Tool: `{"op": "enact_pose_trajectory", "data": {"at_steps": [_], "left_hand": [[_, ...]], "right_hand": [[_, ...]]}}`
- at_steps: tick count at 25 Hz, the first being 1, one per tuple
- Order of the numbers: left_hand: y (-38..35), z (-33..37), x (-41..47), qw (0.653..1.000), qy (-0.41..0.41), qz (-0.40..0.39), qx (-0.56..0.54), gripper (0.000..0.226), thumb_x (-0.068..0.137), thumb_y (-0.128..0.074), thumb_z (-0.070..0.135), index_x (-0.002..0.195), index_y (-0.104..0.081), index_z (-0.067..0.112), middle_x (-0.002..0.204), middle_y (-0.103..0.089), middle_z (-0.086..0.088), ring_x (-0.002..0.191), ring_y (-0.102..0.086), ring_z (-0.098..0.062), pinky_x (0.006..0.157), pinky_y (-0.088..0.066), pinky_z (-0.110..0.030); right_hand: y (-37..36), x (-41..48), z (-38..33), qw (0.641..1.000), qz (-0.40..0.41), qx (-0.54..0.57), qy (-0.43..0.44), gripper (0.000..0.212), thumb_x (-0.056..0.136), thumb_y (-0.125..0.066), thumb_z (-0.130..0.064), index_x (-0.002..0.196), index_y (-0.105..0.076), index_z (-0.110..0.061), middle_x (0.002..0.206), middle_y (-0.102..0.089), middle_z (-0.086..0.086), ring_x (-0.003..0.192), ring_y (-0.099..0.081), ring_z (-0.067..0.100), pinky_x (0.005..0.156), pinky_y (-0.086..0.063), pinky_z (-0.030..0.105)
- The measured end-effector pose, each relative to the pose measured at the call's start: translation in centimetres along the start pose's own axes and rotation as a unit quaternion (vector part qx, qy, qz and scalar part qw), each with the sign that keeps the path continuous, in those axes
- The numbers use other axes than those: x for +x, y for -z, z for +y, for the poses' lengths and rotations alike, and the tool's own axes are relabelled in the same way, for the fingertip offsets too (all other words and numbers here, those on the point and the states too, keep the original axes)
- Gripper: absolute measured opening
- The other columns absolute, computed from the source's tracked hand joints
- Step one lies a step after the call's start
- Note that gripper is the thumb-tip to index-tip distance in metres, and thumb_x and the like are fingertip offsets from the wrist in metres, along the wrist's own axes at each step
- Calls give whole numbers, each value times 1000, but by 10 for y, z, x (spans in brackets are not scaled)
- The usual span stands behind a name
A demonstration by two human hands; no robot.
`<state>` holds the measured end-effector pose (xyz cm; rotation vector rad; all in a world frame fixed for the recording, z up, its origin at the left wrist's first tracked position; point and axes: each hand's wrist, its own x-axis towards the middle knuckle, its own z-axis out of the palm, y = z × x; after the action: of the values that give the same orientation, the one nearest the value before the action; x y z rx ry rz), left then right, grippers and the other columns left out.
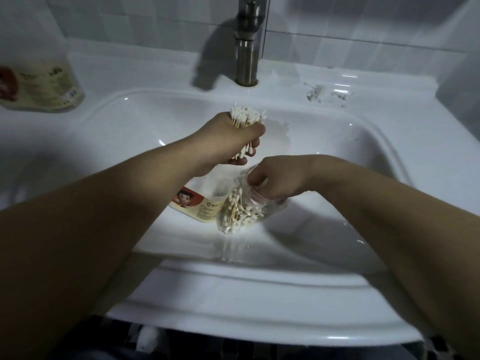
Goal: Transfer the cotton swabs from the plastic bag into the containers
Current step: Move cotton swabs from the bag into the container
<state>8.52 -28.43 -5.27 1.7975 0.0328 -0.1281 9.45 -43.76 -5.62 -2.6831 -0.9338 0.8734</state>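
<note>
Gripping a fat bundle of cotton swabs (248, 117) in its fist, the left hand (231, 142) could shed loose ones into the sink (327, 141) below it, while the right hand (276, 178), curled round the mouth of the plastic bag (240, 210) just beneath, might tip out the rest.

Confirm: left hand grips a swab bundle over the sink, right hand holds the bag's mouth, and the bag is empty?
Not empty: the head view shows many cotton swabs inside the plastic bag. The left hand does grip a swab bundle over the sink, and the right hand holds the bag's mouth.
</note>
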Motion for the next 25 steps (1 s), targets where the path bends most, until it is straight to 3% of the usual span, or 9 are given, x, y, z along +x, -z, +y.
{"op": "enact_pose_trajectory", "data": {"at_steps": [4, 8, 13, 20, 25], "left_hand": [[0, 1, -1, 1000, 2, -5, 12, 13, 99, -65, 29, 93, -67, 17, 74, -69, 4, 72, -68, -12, 71, -59, -31], [-1, 1, -1, 1000, 2, -13, 13, 13, 98, -65, 28, 92, -67, 16, 74, -69, 4, 71, -67, -12, 71, -58, -32], [-1, 0, -2, 1000, -1, -18, 23, 14, 98, -65, 28, 96, -68, 15, 76, -69, 3, 72, -67, -12, 71, -58, -30], [-3, 1, -3, 999, 10, -41, 13, 13, 100, -63, 23, 99, -69, 12, 80, -74, -1, 71, -69, -14, 67, -59, -29], [-3, 0, -4, 998, 10, -50, 49, 19, 100, -62, 23, 91, -70, 8, 80, -73, -6, 80, -74, -23, 74, -64, -37]], "right_hand": [[-4, 8, -1, 997, 48, -68, 6, 19, 89, -53, -18, 78, -68, -14, 72, -62, 4, 66, -51, 18, 60, -43, 28], [-4, 5, -4, 998, 31, -44, -22, 24, 84, -55, -10, 61, -56, -19, 62, -54, -2, 62, -49, 15, 53, -37, 25], [-7, 5, -5, 995, 6, -92, -26, 14, 82, -59, -8, 73, -58, -19, 71, -60, -3, 63, -53, 11, 51, -38, 23], [2, 5, 0, 992, 57, -109, -21, 31, 89, -55, -9, 69, -45, -30, 73, -52, -9, 66, -48, 5, 54, -35, 23], [11, -1, 5, 993, 95, -62, -35, 24, 89, -58, -5, 81, -49, -26, 79, -61, -5, 68, -59, 8, 62, -52, 27]]}}
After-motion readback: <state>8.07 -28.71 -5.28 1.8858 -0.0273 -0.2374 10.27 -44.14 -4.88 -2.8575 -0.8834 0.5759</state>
